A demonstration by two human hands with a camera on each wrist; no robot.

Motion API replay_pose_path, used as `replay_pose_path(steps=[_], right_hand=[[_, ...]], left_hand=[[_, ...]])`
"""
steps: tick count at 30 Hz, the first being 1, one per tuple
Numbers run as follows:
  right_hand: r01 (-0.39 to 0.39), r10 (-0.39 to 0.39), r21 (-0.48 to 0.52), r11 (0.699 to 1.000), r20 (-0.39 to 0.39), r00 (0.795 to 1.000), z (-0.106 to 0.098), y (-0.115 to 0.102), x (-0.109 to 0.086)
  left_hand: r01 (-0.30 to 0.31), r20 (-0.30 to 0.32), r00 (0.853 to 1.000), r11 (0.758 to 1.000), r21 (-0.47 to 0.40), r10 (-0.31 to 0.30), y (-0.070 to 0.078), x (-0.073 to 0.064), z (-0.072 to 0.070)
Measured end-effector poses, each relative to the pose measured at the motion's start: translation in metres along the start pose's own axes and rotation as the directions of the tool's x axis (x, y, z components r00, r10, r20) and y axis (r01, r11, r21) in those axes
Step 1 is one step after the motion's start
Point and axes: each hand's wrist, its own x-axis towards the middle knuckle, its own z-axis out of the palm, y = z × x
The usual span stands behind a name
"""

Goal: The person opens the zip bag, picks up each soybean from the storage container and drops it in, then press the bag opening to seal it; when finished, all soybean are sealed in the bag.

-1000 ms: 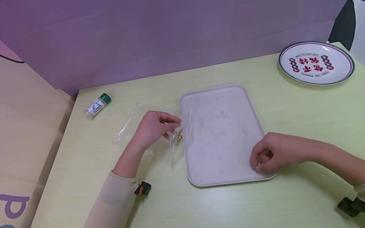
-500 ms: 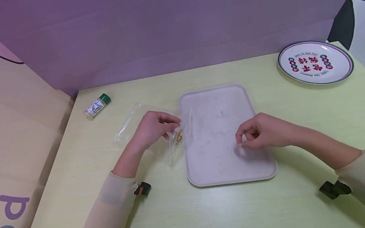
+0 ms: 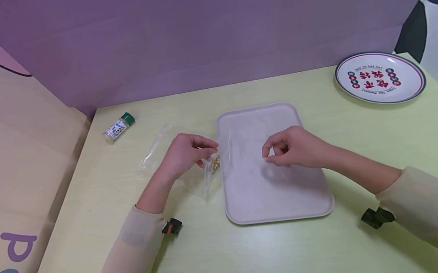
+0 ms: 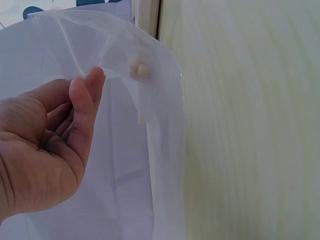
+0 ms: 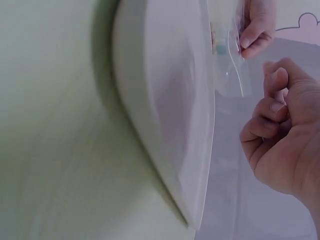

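My left hand (image 3: 188,154) pinches the edge of a clear plastic bag (image 3: 156,150) between thumb and fingers. The bag lies partly on the table, and its raised mouth reaches over the left rim of a pale rectangular tray (image 3: 269,201). Inside the bag, a few small yellowish soybeans (image 3: 216,162) show; the left wrist view has these beans (image 4: 139,70) in the bag's corner. Above the tray's middle, my right hand (image 3: 297,147) pinches with thumb and forefinger, the other fingers curled. A tiny pale speck, seemingly a soybean, shows at its fingertips; the fingers mostly hide it.
A small shaker bottle (image 3: 119,127) with a green cap lies on its side at the back left. An oval plate (image 3: 380,77) with red lettering sits at the back right. A purple panel (image 3: 205,32) stands behind the table.
My right hand has lifted from the tray's near right corner and moved left and away across the tray toward the bag, still pinching. The left hand and bag have stayed in place.
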Motion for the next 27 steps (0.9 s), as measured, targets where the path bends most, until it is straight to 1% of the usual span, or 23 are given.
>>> replay_pose_path(steps=[6,9,14,20,23,27], right_hand=[[0.010,-0.010,0.014,1.000,-0.006,1.000,0.010,-0.009,0.016],[0.016,-0.016,0.031,0.999,0.007,1.000,0.016,-0.015,0.023],[0.040,-0.041,0.043,0.998,0.028,0.999,0.026,-0.022,0.034],[0.072,-0.074,0.043,0.996,0.034,0.997,0.037,-0.029,0.047],[0.086,-0.087,0.035,0.996,0.027,0.996,0.043,-0.030,0.053],[0.083,-0.083,0.019,0.996,0.009,0.997,0.050,-0.030,0.062]], left_hand=[[0.004,-0.001,1.000,1.000,0.003,-0.004,-0.001,0.001,0.000],[0.002,-0.002,1.000,1.000,0.006,-0.002,-0.001,0.001,0.000],[-0.001,-0.005,1.000,1.000,0.016,0.001,-0.001,0.003,0.001],[-0.003,-0.006,1.000,1.000,0.022,0.004,0.000,0.002,0.001],[-0.003,-0.004,1.000,1.000,0.024,0.003,0.000,0.002,0.001],[-0.005,-0.001,1.000,1.000,0.025,0.005,0.000,0.002,0.001]])
